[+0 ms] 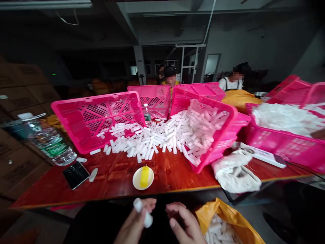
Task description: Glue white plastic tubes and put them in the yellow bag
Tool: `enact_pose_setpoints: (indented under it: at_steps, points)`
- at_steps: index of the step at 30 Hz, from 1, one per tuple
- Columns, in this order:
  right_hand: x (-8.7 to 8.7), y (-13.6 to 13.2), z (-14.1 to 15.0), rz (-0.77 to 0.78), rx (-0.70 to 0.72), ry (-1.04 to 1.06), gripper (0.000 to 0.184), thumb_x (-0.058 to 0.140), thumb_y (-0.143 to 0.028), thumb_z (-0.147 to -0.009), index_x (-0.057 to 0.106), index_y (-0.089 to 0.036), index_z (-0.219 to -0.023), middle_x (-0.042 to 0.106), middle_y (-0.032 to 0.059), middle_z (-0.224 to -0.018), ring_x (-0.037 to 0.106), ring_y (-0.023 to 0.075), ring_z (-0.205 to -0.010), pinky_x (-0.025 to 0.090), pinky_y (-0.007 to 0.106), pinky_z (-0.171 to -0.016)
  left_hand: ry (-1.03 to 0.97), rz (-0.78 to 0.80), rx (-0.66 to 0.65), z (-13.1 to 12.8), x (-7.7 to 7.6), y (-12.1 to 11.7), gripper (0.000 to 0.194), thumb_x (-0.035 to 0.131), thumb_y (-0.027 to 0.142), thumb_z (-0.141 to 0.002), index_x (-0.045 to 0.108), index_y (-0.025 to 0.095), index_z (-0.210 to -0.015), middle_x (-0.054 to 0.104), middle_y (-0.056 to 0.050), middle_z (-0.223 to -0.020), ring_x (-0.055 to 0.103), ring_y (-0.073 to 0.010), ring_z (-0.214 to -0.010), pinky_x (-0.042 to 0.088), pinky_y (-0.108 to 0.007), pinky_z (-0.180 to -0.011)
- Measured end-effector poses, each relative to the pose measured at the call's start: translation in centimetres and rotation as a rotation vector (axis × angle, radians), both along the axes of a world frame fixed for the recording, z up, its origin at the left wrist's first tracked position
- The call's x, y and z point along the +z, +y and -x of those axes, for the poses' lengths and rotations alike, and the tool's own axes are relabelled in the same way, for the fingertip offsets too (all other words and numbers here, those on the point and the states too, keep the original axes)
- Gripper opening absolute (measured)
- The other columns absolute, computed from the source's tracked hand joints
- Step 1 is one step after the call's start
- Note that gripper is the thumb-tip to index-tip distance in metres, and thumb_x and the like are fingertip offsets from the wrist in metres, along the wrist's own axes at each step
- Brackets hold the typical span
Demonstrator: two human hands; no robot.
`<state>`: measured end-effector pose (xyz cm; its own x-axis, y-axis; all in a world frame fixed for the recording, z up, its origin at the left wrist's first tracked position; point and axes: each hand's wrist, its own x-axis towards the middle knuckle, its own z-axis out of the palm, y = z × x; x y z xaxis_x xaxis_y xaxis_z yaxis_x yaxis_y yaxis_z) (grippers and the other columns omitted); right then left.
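Note:
My left hand [134, 220] is closed around a small white cylinder [147, 220], just below the table's front edge. Beside it on the right, my right hand [184, 222] has its fingers curved and apart, with nothing visible in them. On the table ahead stands a shallow white bowl [136, 179] holding a yellow block [144, 177]. Many loose white cylinders [149, 140] lie in a heap beyond the bowl, spilling out of a tipped pink crate [230, 127]. To the right of my right hand, an orange sack [203, 213] contains more white cylinders [219, 230].
Another pink crate [68, 118] lies on its side at the left. Nearby are a large water bottle [54, 145] and a phone [76, 175]. A white cloth [236, 173] and a long white box [261, 155] lie at the right. People sit or stand beyond the crates.

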<state>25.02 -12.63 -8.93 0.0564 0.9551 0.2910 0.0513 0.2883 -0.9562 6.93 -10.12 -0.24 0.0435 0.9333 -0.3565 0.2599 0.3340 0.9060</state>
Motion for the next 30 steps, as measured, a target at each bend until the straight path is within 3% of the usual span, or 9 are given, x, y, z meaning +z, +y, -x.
enact_pose_setpoints:
  at_steps: [3, 6, 9, 12, 15, 18, 21, 25, 30]
  points:
    - [1.1, 2.0, 3.4, -0.027, 0.066, 0.121, 0.047, 0.057, -0.057, -0.083, 0.063, -0.024, -0.116, 0.071, 0.0096, -0.097, 0.068, 0.0218, -0.079, 0.056, 0.032, -0.073, -0.413, -0.077, -0.231, -2.3, -1.8, 1.7, 0.058, 0.049, 0.074, -0.076, 0.063, 0.022, -0.097, 0.058, -0.011, -0.125, 0.053, -0.0302, -0.116, 0.039, -0.046, -0.103]
    - [0.8, 4.4, 4.2, 0.030, -0.032, 0.112, 0.036, 0.060, -0.049, -0.084, 0.067, -0.024, -0.109, 0.072, 0.0084, -0.101, 0.069, 0.0222, -0.085, 0.055, 0.031, -0.080, -0.464, -0.147, -0.335, -2.0, -1.8, 3.9, 0.055, 0.047, 0.064, -0.085, 0.055, 0.023, -0.120, 0.054, -0.012, -0.130, 0.050, -0.0285, -0.120, 0.034, -0.046, -0.107]
    - [0.2, 8.0, 2.6, 0.062, -0.123, 0.053, 0.032, 0.063, -0.046, -0.083, 0.069, -0.025, -0.105, 0.072, 0.0075, -0.104, 0.067, 0.0232, -0.095, 0.053, 0.031, -0.087, -0.244, -0.317, -0.225, 1.1, -1.1, 8.6, 0.056, 0.043, 0.059, -0.089, 0.046, 0.021, -0.131, 0.052, -0.014, -0.131, 0.049, -0.0274, -0.122, 0.037, -0.044, -0.105]
    - [-0.9, 11.5, 0.6, 0.145, -0.332, 0.068, 0.033, 0.061, -0.046, -0.084, 0.068, -0.020, -0.103, 0.072, 0.0065, -0.090, 0.067, 0.0203, -0.081, 0.056, 0.028, -0.075, 0.276, -0.529, 0.025, 5.6, -1.2, 16.0, 0.038, 0.043, 0.045, -0.091, 0.050, 0.019, -0.118, 0.058, -0.013, -0.118, 0.056, -0.0243, -0.110, 0.046, -0.040, -0.095]
    - [-2.5, 13.4, -0.1, 0.193, -0.474, 0.118, 0.039, 0.059, -0.049, -0.084, 0.067, -0.016, -0.102, 0.068, 0.0046, -0.078, 0.063, 0.0183, -0.069, 0.056, 0.028, -0.064, 0.585, -0.583, 0.004, 8.2, -2.3, 22.9, 0.029, 0.054, 0.034, -0.082, 0.054, 0.017, -0.105, 0.062, -0.009, -0.103, 0.060, -0.0240, -0.098, 0.049, -0.039, -0.087]
    - [-3.5, 13.7, 0.2, 0.198, -0.459, 0.060, 0.042, 0.061, -0.050, -0.082, 0.067, -0.017, -0.107, 0.070, 0.0095, -0.094, 0.064, 0.0231, -0.082, 0.056, 0.033, -0.071, 0.648, -0.565, -0.096, 8.2, -3.5, 26.6, 0.032, 0.068, 0.026, -0.071, 0.057, 0.016, -0.099, 0.063, -0.006, -0.090, 0.062, -0.0255, -0.088, 0.050, -0.039, -0.082]
    - [-3.3, 13.7, 0.4, 0.188, -0.460, -0.005, 0.041, 0.061, -0.049, -0.082, 0.068, -0.018, -0.109, 0.069, 0.0123, -0.108, 0.064, 0.0258, -0.090, 0.056, 0.037, -0.076, 0.694, -0.583, -0.161, 7.3, -4.1, 27.5, 0.029, 0.064, 0.014, -0.072, 0.057, 0.015, -0.100, 0.064, -0.009, -0.092, 0.061, -0.0267, -0.092, 0.048, -0.039, -0.085]
    - [-2.3, 13.8, -0.1, 0.176, -0.519, 0.036, 0.048, 0.062, -0.049, -0.082, 0.064, -0.016, -0.117, 0.070, 0.0091, -0.095, 0.063, 0.0196, -0.074, 0.055, 0.034, -0.073, 0.713, -0.620, -0.197, 7.8, -4.0, 27.1, 0.026, 0.057, 0.007, -0.074, 0.058, 0.015, -0.099, 0.062, -0.012, -0.100, 0.058, -0.0282, -0.102, 0.044, -0.042, -0.093]
    - [-0.5, 11.3, -0.8, 0.118, -0.451, -0.099, 0.047, 0.058, -0.044, -0.087, 0.060, -0.017, -0.126, 0.069, 0.0058, -0.079, 0.062, 0.0175, -0.068, 0.055, 0.032, -0.070, 0.663, -0.652, -0.177, 10.7, -3.7, 23.5, 0.015, 0.047, 0.020, -0.085, 0.056, 0.016, -0.096, 0.058, -0.011, -0.098, 0.058, -0.0267, -0.098, 0.046, -0.042, -0.092]
